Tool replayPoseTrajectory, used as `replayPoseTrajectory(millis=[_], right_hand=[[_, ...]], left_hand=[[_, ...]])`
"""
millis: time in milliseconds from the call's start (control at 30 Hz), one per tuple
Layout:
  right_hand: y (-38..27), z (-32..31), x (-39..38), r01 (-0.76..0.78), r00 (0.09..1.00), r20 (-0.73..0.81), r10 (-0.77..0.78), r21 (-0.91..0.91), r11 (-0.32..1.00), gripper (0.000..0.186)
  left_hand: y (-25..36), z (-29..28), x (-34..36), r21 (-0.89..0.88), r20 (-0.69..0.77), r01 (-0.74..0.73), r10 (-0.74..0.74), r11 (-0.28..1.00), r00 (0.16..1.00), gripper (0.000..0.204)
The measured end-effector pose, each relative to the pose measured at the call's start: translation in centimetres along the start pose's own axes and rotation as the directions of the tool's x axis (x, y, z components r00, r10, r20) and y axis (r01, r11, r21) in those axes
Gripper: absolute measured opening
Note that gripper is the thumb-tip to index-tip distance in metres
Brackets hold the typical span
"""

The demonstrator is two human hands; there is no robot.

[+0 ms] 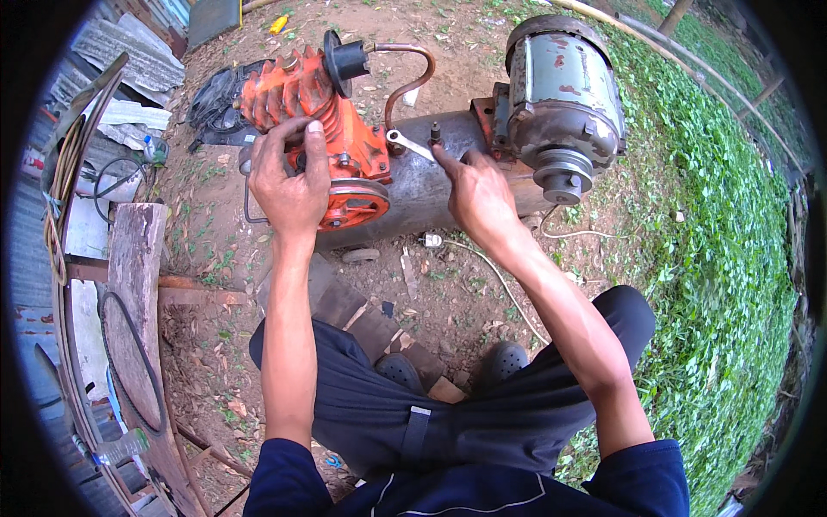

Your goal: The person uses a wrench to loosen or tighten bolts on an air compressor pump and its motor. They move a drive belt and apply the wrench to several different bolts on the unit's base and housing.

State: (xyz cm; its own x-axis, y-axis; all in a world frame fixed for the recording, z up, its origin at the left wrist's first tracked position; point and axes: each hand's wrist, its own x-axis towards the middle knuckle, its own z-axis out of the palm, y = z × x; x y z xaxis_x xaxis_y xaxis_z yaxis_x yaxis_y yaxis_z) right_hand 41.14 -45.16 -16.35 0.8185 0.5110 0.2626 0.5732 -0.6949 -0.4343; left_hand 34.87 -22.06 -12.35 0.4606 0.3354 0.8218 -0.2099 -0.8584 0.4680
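An orange finned compressor pump is mounted on the left of a dark steel tank. My left hand is closed over the near left side of the pump, above its orange pulley; the pump hides some of its fingertips. A silver wrench has its ring end at the fitting under a curved copper pipe. My right hand is closed at the wrench's other end, its index finger against the handle. Beside that finger, a small dark valve stands up from the tank.
A grey electric motor with a stepped pulley sits at the tank's right end. A white cable with a plug lies on the dirt below. At left, a wooden plank holds a black belt. Grass covers the right side.
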Motion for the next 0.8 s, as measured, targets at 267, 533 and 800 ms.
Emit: replayPoseTrajectory(millis=[267,533,800], right_hand=[[-1.8,3.0,-2.3,-0.211,0.965,0.222,0.137,0.359,0.909,0.038],[-3.5,6.6,-3.3,-0.137,0.988,0.120,0.100,0.358,0.924,0.044],[-4.3,8.0,-3.6,-0.284,0.958,0.202,0.204,0.567,0.773,0.044]], left_hand=[[0.4,0.4,0.1,-0.042,-0.027,0.048,-0.049,0.998,0.998,0.016],[0.0,0.2,0.1,0.008,0.000,-0.004,0.004,1.000,1.000,0.017],[0.5,0.2,0.1,-0.047,0.010,0.093,-0.093,0.995,0.996,0.015]])
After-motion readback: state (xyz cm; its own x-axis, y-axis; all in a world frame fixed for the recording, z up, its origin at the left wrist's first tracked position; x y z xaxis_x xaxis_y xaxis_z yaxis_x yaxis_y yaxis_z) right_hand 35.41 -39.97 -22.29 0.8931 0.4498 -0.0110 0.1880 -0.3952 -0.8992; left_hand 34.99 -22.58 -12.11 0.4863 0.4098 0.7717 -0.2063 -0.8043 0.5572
